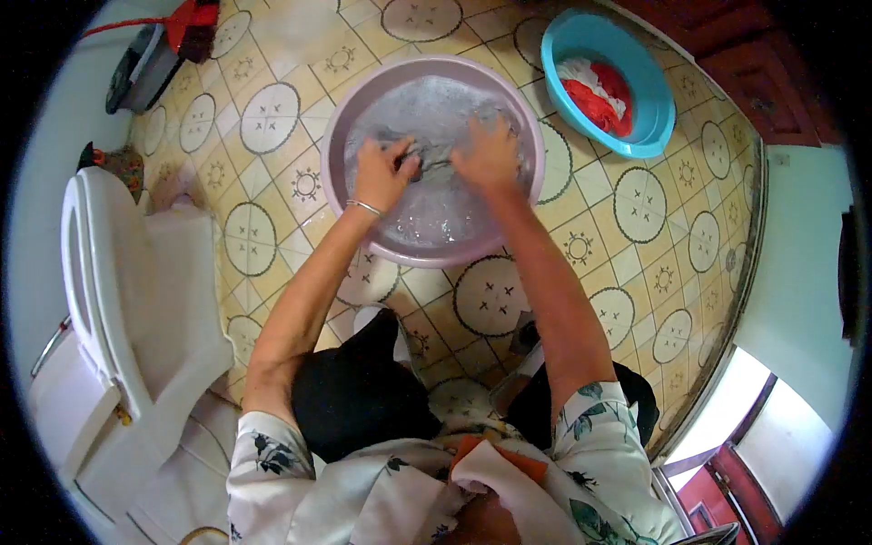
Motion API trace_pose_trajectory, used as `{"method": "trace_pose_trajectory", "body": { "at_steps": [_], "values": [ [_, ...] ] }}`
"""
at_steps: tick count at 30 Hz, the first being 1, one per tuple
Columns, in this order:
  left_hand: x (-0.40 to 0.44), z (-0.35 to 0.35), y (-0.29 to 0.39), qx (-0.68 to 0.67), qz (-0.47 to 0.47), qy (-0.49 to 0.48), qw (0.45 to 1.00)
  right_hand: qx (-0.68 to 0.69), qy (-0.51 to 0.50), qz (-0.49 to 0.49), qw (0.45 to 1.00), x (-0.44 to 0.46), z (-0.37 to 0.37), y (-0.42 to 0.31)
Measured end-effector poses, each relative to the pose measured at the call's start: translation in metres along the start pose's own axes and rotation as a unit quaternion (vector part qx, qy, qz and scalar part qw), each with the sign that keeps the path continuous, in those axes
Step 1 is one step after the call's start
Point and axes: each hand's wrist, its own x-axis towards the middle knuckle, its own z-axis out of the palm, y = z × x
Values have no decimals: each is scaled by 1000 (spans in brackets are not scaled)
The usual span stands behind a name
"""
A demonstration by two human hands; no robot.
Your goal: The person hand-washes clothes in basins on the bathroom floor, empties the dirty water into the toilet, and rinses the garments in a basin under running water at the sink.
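Observation:
A round pink basin point(431, 260) of cloudy, sudsy water stands on the tiled floor in front of me. Dark wet cloth point(434, 162) shows at the middle of the water, between my hands. My left hand point(386, 171), with a bracelet at the wrist, has its fingers bent and closed on a fold of this cloth at its left side. On the cloth's right side, my right hand point(488, 154) lies in the suds with its fingers apart, blurred and partly hidden by foam.
A blue basin point(661, 132) with red and white cloth point(595, 95) stands at the upper right. On the left is a white toilet point(136, 300); a grey dustpan point(150, 73) and red brush point(193, 27) are behind it. Brown cabinets point(763, 77) line the upper right.

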Motion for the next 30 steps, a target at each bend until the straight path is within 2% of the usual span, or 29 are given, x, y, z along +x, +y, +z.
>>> {"method": "trace_pose_trajectory", "body": {
  "at_steps": [1, 2, 4, 5, 6, 7, 8, 9, 10, 11, 12, 14, 15, 16, 17, 18, 19, 20, 21, 22, 26, 30],
  "values": [
    [-3, 6, -2, 43, 67, 34, 996, -26, 15, -16, 999, -8, 4, -3],
    [-10, 16, -3, 43, 66, 34, 996, -53, 31, -31, 998, -17, 8, -6],
    [-23, 29, 4, 206, 90, -19, 974, -112, -84, -42, 989, -35, 5, -13],
    [-25, 28, 11, 110, -57, -147, 981, -112, -82, -42, 989, -33, 12, -11],
    [-20, 32, 6, 110, -56, -146, 981, -109, -190, -24, 975, -29, 24, -6],
    [-10, 38, -2, 27, -144, -293, 945, -105, -295, -5, 950, -25, 24, -6],
    [-9, 41, -9, -17, -181, -362, 914, -104, -293, -4, 950, -23, 23, -5],
    [-6, 41, -13, -54, -222, -428, 875, -18, -303, 2, 953, -19, 10, -11],
    [-9, 38, -15, -297, -359, -361, 808, 68, -312, 9, 947, -17, 2, -15],
    [-10, 36, -17, -515, -466, -263, 669, 121, -225, -16, 967, -19, -1, -23],
    [-6, 28, -19, -516, -465, -264, 669, 172, -137, -40, 975, -24, -1, -34],
    [-4, 13, -25, -625, -489, -221, 567, 184, -187, -25, 965, -16, -34, -76],
    [-7, 11, -30, -671, -494, -188, 520, 218, -139, -68, 964, -24, -39, -94],
    [-12, 8, -25, -671, -494, -188, 520, 251, -88, -110, 958, -34, -41, -109],
    [-15, 1, -17, -721, -360, -182, 563, 252, -88, -109, 958, -43, -38, -122],
    [-17, -7, -7, -755, -218, -173, 594, 197, -38, -183, 962, -50, -34, -134],
    [-18, -11, -2, -763, -142, -169, 607, 140, 13, -255, 957, -54, -37, -141],
    [-19, -15, 4, -771, -67, -160, 613, 141, 15, -256, 956, -57, -40, -143],
    [-20, -19, 7, -783, -49, -161, 599, 147, 56, -263, 952, -57, -50, -149],
    [-24, -22, 12, -790, -59, -166, 587, 155, 95, -269, 946, -57, -56, -154],
    [-21, -28, 10, -805, -183, -201, 527, 138, 92, -307, 937, -45, -59, -150],
    [-12, -18, 4, -767, -288, -200, 537, 122, 106, -288, 944, -30, -54, -141]
  ]
}}
